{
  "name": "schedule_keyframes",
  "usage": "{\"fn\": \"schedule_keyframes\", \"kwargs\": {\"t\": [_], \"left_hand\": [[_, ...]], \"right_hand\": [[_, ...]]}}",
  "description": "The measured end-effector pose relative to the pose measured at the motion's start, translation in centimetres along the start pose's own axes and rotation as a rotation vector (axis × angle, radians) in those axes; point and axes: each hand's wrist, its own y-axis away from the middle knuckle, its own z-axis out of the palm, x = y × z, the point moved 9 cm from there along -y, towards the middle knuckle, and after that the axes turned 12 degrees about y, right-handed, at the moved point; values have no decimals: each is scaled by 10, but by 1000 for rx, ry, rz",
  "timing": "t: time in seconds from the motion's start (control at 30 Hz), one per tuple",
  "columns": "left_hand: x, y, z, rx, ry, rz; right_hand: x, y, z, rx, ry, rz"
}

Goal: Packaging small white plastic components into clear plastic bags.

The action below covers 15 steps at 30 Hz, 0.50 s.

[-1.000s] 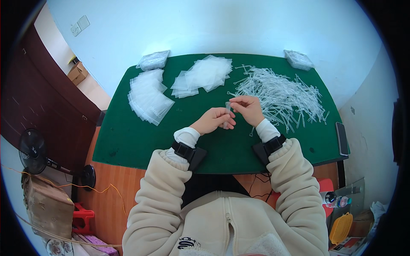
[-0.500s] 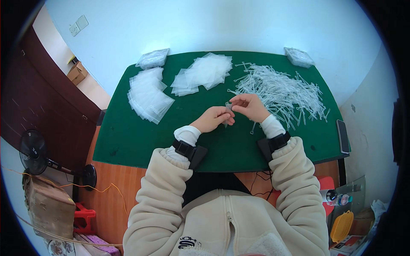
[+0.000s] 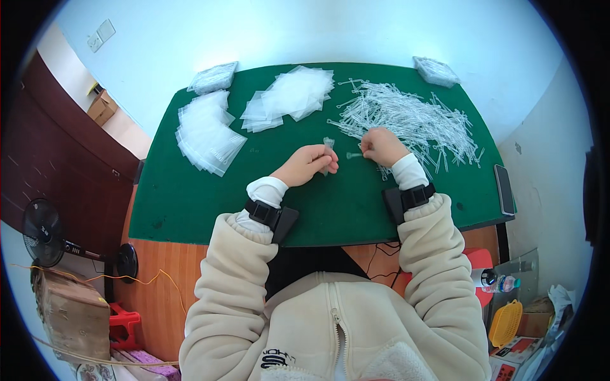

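Note:
My left hand [image 3: 307,165] is closed around a small bundle of clear plastic sticks [image 3: 328,143], whose ends poke out above and below its fingers. To its right, my right hand [image 3: 383,147] is closed at the near left edge of a large loose pile of clear plastic sticks [image 3: 413,120]. From its fingertips a clear plastic stick [image 3: 353,155] points left toward the bundle, with a gap between them. Whether the right hand grips more than one is hidden.
Fanned clear plastic bags [image 3: 206,133] lie on the green table [image 3: 279,216] at left, with another spread of bags [image 3: 289,95] at the back middle. Filled clear packs [image 3: 213,77] stand at both back corners. A phone [image 3: 504,190] lies at the right edge.
My right hand has moved right, away from my left hand, to the pile's edge. My left hand keeps hold of the bundle. The whole view has shifted slightly.

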Motion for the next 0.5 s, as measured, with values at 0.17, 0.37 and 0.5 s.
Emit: {"fn": "schedule_keyframes", "kwargs": {"t": [0.17,0.37,0.5], "left_hand": [[-2,0,-19,184,23,3],[-2,2,-23,206,7,13],[-4,1,-18,156,61,-40]], "right_hand": [[-5,-2,-16,428,227,-48],[-16,-6,-25,389,-426,-8],[-44,-10,-9,234,-1022,-163]]}}
